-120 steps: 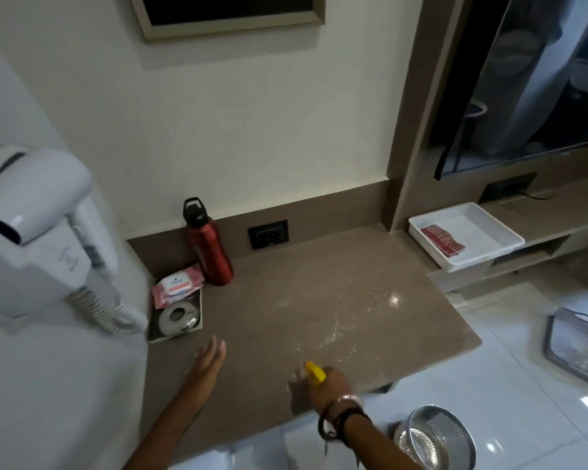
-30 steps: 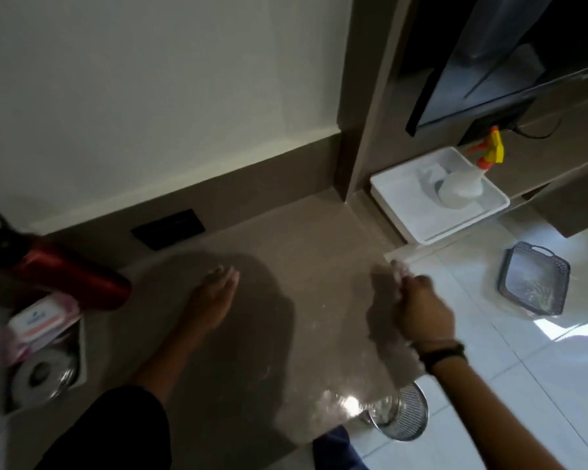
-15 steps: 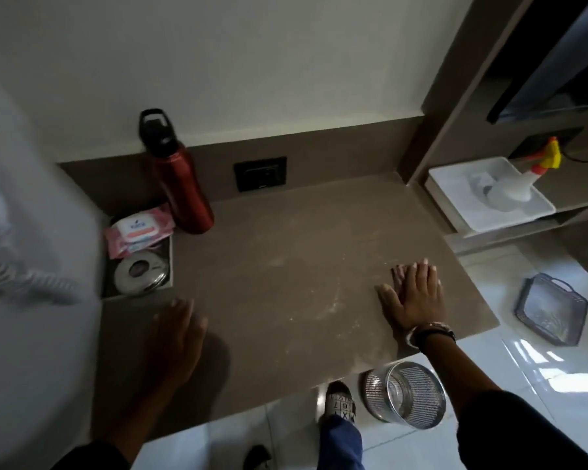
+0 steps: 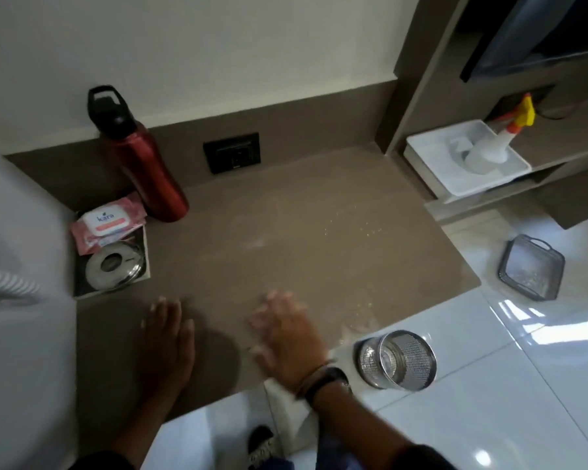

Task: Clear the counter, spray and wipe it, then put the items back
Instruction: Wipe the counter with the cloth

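The brown counter (image 4: 319,232) carries pale spray droplets and streaks toward its right side. My right hand (image 4: 286,337) lies flat near the front edge, blurred by motion, pressing a pale cloth (image 4: 282,398); only a piece of it shows below my wrist, past the counter edge. Flat on the counter to its left rests my left hand (image 4: 168,337), fingers apart and holding nothing. The spray bottle (image 4: 489,150) with a yellow and orange trigger stands in a white tray (image 4: 435,164) on the low shelf at the right.
A red bottle (image 4: 143,164) with a black cap stands at the back left. A pink wipes pack (image 4: 107,222) and a round metal piece (image 4: 112,266) sit in a recess. On the floor are a round mesh basket (image 4: 401,359) and a dark mesh tray (image 4: 532,266).
The spray bottle went from my right hand into the white tray. My right hand came back and slid left along the counter's front, now blurred. My left hand stays flat.
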Available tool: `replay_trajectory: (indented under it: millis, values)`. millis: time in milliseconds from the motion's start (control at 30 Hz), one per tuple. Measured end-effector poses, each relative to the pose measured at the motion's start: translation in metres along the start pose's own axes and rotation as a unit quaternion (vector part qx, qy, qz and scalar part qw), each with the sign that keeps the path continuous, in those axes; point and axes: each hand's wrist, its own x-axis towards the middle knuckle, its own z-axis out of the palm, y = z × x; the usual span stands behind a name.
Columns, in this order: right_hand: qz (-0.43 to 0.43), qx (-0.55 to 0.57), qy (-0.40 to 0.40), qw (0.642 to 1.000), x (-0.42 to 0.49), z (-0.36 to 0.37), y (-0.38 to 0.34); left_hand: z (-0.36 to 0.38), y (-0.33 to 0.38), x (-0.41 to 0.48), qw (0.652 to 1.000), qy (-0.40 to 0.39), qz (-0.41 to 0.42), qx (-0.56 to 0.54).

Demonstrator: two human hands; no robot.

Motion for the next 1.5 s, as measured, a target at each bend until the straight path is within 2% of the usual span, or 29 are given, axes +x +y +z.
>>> replay_trajectory:
  millis: [67,167,233,267,333,433,500,600,633,700,733,800,833,867,933,1033,1100,1133,1233,1367,1500]
  values:
    - [0.146,-0.041,0.026,0.988,-0.022,-0.030,0.096,0.003,0.002,-0.001,0.998,-0.009,0.011,0.066]
    - [0.398,-0.051,0.053,0.914,-0.046,-0.082,0.223,0.005,0.001,-0.001,0.995,-0.024,0.019,0.099]
    - [0.493,-0.019,0.056,0.868,-0.033,-0.092,0.258,0.005,0.000,0.001,0.994,-0.034,0.018,0.105]
    - [0.504,-0.011,0.061,0.861,-0.019,-0.090,0.262,0.006,-0.001,0.001,0.993,-0.041,0.018,0.108]
    - [0.484,-0.018,0.065,0.873,0.026,-0.086,0.260,0.008,-0.003,0.002,0.992,-0.047,0.020,0.112]
    - [0.392,-0.046,0.047,0.918,0.115,-0.087,0.233,0.011,-0.002,0.006,0.992,-0.037,0.022,0.118]
    - [0.316,-0.045,0.014,0.948,0.164,-0.079,0.177,0.009,0.001,0.007,0.994,-0.031,0.015,0.108]
    - [0.121,-0.014,-0.064,0.990,0.186,-0.036,0.041,0.003,0.006,0.005,0.996,-0.036,0.006,0.087]
    - [0.065,0.021,-0.094,0.993,0.181,-0.025,-0.003,0.002,0.007,0.005,0.995,-0.041,0.002,0.090]
    - [-0.040,0.018,-0.090,0.995,0.164,-0.007,-0.056,0.003,0.005,0.005,0.994,-0.055,-0.003,0.099]
    - [-0.072,-0.010,-0.091,0.993,0.160,-0.005,-0.063,0.002,0.005,0.007,0.993,-0.061,0.002,0.101]
    - [-0.115,0.003,-0.090,0.989,0.161,-0.011,-0.041,0.001,0.004,0.008,0.991,-0.083,0.001,0.102]
    - [-0.112,0.014,-0.076,0.991,0.161,-0.017,-0.016,-0.001,0.005,0.007,0.991,-0.086,0.005,0.107]
    - [-0.074,0.018,-0.064,0.995,0.160,-0.024,0.014,-0.003,0.005,0.005,0.990,-0.088,0.009,0.108]
    - [0.059,-0.023,0.001,0.998,0.156,-0.042,0.095,-0.002,0.004,0.003,0.992,-0.070,0.010,0.100]
    - [0.264,-0.081,0.015,0.961,0.135,-0.082,0.230,0.003,-0.007,0.005,0.995,-0.040,0.008,0.096]
    - [0.343,-0.076,0.001,0.936,0.108,-0.104,0.289,0.009,-0.013,0.010,0.995,-0.026,0.020,0.094]
    - [0.352,-0.092,-0.003,0.932,0.093,-0.108,0.305,0.013,-0.015,0.012,0.995,-0.015,0.030,0.096]
    - [0.346,-0.120,0.015,0.930,0.048,-0.102,0.312,0.020,-0.018,0.009,0.994,0.029,0.044,0.092]
    - [0.435,-0.080,0.019,0.897,-0.005,-0.091,0.271,0.028,-0.028,0.010,0.994,0.042,0.051,0.090]
    - [0.361,-0.110,-0.015,0.926,-0.046,-0.060,0.187,0.029,-0.023,0.014,0.994,0.012,0.074,0.085]
